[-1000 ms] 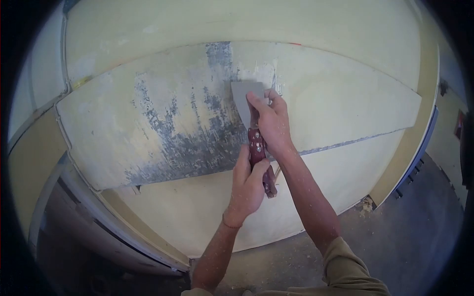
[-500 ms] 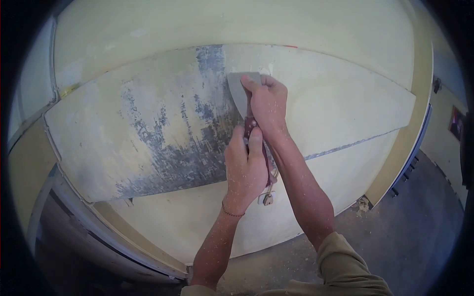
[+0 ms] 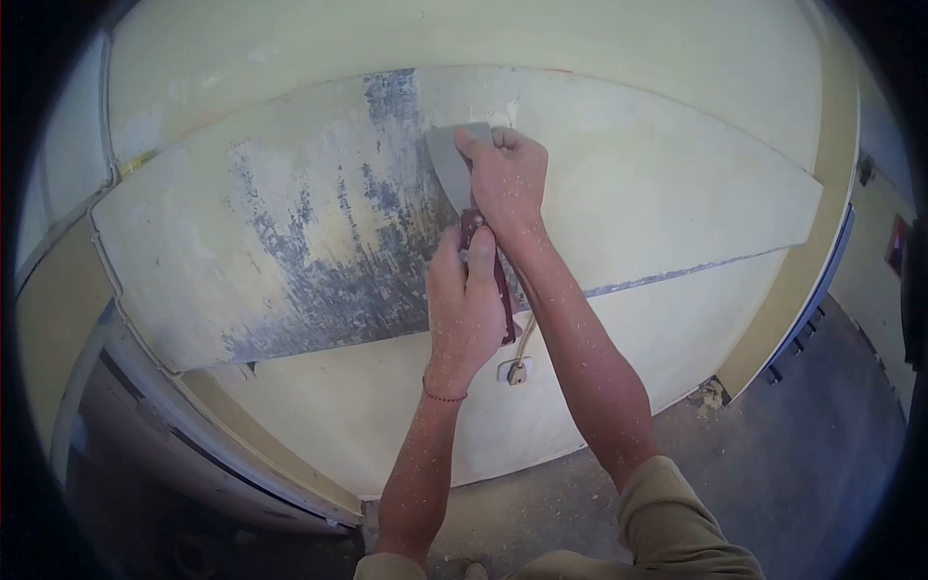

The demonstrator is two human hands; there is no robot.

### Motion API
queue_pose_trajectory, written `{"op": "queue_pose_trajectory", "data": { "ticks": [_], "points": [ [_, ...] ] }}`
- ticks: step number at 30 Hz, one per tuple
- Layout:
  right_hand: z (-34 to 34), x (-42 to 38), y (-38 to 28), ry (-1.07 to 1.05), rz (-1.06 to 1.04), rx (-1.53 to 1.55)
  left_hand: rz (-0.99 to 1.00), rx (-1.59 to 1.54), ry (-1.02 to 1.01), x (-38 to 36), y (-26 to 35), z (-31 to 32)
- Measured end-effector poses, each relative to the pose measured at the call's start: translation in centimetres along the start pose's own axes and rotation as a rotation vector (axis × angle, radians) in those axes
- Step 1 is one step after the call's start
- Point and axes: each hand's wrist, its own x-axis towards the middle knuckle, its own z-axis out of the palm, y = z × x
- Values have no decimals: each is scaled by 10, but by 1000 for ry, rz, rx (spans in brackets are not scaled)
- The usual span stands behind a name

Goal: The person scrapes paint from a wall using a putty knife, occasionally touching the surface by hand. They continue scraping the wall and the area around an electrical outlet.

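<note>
A paint scraper with a broad grey blade (image 3: 449, 172) and a dark red handle (image 3: 505, 300) lies tilted against a board on the wall. My left hand (image 3: 464, 300) is closed round the handle, thumb along its top. Higher up, my right hand (image 3: 509, 184) grips the blade's right side, thumb on its face and fingers curled. The blade's upper edge meets the board's pale painted surface (image 3: 657, 164). Left of the blade, the paint is streaked away and a dark grey layer (image 3: 338, 280) shows. Pale flecks dot both forearms.
Below the board, a plug in a wall socket (image 3: 515, 370) has a cord running up behind my arm. A door frame (image 3: 261, 454) stands at lower left. Crumbled debris (image 3: 712, 396) lies at the wall's foot, on the grey floor (image 3: 764, 454).
The view has shifted slightly, so the board sits higher and more to the left. Both hands keep their grip, and the scraper stays at nearly the same spot on the board.
</note>
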Motion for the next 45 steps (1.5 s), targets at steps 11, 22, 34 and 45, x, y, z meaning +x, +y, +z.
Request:
{"op": "queue_pose_trajectory", "data": {
  "ticks": [11, 22, 34, 45],
  "points": [
    [0, 29, -7, -39, -39, -64, -3, -14, -28, 18, 18, 17],
    [2, 21, 3, 1, -123, -47, -16, 81, 23, 11, 19, 13],
    [9, 19, -6, 12, -110, -28, -40, 25, -23, 10, 28, -2],
    [2, 19, -4, -11, 24, -10, 4, 70, -7, 15, 20, 5]
  ]
}}
